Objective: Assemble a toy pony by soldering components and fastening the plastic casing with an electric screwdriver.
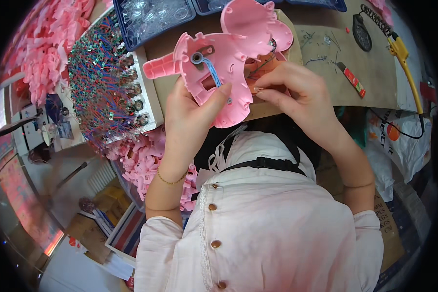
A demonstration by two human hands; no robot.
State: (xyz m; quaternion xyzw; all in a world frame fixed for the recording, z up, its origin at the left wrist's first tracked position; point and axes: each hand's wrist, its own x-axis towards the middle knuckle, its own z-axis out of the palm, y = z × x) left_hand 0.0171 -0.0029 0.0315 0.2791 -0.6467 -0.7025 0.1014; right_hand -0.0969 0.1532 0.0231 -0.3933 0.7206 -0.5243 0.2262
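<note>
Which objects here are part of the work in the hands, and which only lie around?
In hand:
left hand
right hand
pink plastic shell
second pink shell

Lying about:
yellow soldering iron
red utility knife
tray of wired parts
blue bin of clear parts

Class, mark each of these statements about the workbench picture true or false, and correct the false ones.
1. The left hand holds a pink plastic shell. True.
2. The right hand grips the yellow soldering iron. False: the iron lies on the bench, apart from the hand.
3. A tray of small wired parts lies to the person's left. True.
4. The shell is blue. False: it is pink.
5. The left wrist wears a thin bracelet. True.
</note>
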